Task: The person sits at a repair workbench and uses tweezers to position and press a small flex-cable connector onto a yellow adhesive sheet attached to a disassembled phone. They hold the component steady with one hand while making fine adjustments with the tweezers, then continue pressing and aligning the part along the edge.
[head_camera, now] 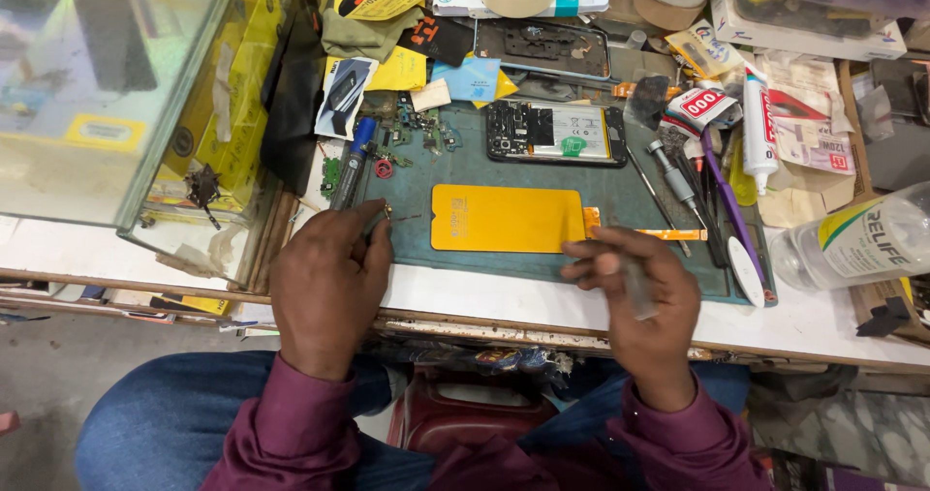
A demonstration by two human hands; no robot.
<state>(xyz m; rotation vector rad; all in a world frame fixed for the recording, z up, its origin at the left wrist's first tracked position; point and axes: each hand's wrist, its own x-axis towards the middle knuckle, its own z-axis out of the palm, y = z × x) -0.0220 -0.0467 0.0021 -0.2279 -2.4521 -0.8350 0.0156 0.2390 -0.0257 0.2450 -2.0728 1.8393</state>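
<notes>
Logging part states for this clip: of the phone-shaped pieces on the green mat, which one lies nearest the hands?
The orange display panel, lying flat between the left hand and right hand. The opened phone body and the dark frame lie farther up the bench.

A work mat (465, 259) is lying on the bench (542, 302). A screen panel (506, 219) is sitting at the mat's centre, with an opened phone (557, 132) lying at its 12 o'clock. The left hand (329, 283) is resting at the panel's 8 o'clock, the right hand (644, 302) at 4 o'clock. A bottle (857, 239) is lying at 3 o'clock, off the mat; a glass case (116, 94) is standing at 10 o'clock.
</notes>
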